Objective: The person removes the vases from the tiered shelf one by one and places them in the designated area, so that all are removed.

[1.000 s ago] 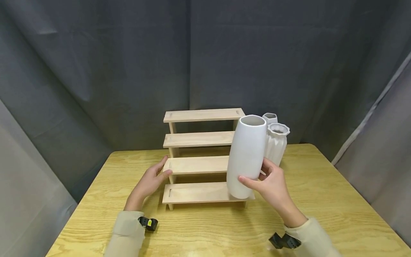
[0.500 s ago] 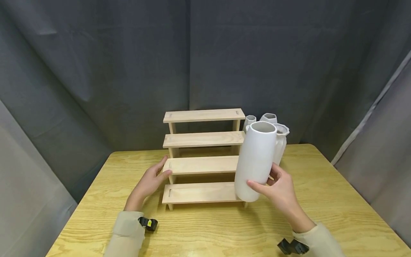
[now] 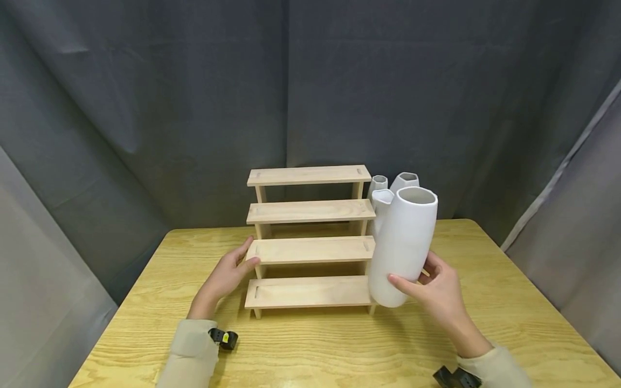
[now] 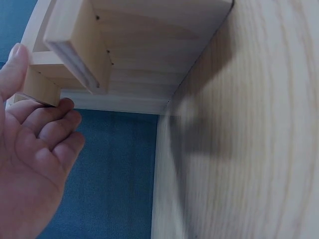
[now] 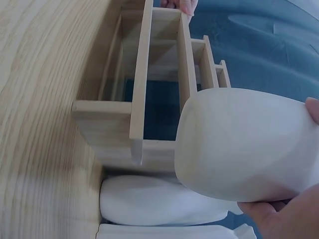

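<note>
My right hand (image 3: 436, 293) grips a tall, smooth white vase (image 3: 405, 245) near its lower end, thumb in front and fingers round the far side. The vase leans a little to the right, its mouth up, beside the right end of a four-step wooden display stand (image 3: 310, 249). In the right wrist view the vase's rounded base (image 5: 187, 149) shows off the table, close to the steps. My left hand (image 3: 225, 277) holds the left end of the stand's second step from the bottom. Its thumb lies at the board's edge, with fingers curled against the end (image 4: 40, 92).
Several more white vases stand right of the stand: a slim one (image 3: 379, 183), one with an angular mouth (image 3: 405, 180) and a wavy-rimmed one (image 3: 382, 202). The held vase partly hides them. Dark curtains (image 3: 286, 97) hang behind the wooden table (image 3: 310, 347).
My right hand has carried the tall vase to the right and slightly down, from in front of the steps to past their right end. My left hand and the stand stay still.
</note>
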`<state>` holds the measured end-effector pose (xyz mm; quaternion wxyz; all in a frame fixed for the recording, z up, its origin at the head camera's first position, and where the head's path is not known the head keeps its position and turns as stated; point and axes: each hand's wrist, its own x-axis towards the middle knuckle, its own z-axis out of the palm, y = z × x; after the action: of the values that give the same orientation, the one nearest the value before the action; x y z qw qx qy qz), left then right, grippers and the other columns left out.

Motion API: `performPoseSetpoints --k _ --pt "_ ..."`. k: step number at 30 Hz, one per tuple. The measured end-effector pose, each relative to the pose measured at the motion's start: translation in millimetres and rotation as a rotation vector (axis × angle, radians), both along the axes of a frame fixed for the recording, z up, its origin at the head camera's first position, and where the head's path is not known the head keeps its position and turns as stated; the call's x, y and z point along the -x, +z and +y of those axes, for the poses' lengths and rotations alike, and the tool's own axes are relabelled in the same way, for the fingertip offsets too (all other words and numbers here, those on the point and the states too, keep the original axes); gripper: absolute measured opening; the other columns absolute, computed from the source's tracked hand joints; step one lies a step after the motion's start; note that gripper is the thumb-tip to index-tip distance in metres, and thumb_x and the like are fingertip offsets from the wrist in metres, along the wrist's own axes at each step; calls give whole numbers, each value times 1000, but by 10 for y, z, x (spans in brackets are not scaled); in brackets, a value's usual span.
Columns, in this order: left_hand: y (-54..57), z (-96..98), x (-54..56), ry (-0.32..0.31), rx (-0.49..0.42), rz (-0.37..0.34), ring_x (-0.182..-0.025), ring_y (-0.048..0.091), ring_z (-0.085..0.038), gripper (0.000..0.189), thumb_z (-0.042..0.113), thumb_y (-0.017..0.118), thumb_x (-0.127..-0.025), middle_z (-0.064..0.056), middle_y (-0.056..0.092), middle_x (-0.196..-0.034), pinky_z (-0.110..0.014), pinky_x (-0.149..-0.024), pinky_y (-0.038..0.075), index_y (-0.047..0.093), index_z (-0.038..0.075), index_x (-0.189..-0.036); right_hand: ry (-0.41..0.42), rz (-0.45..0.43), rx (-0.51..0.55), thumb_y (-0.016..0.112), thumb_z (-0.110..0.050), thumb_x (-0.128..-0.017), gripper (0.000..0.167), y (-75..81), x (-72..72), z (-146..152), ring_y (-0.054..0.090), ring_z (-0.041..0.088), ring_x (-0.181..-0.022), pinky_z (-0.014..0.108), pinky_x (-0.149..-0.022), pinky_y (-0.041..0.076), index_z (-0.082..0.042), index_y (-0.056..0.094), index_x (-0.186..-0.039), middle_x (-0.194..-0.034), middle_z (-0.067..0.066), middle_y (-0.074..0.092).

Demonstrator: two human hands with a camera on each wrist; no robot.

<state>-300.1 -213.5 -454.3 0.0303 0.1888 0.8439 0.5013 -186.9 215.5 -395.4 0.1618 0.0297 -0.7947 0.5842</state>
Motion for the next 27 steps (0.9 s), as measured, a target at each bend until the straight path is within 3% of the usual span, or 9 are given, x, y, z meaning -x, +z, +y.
performPoseSetpoints --k 14,27 --pt "6 -7 -4 -4 -8 1 -147 17 -34 77 44 54 -101 -8 15 -163 -49 -117 19 19 5 -158 -66 -17 -38 88 -17 -77 72 -54 -28 127 64 8 -99 21 -78 55 -2 52 -137 -127 15 58" --pt "33 21 -16 -5 -14 -2 -146 17 -37 69 34 53 -103 -11 15 -162 -50 -117 18 20 5 -157 -122 35 -52 89 -13 -74 72 -156 22 213 62 3 -99 18 -78 54 -1 54 -136 -126 15 58"
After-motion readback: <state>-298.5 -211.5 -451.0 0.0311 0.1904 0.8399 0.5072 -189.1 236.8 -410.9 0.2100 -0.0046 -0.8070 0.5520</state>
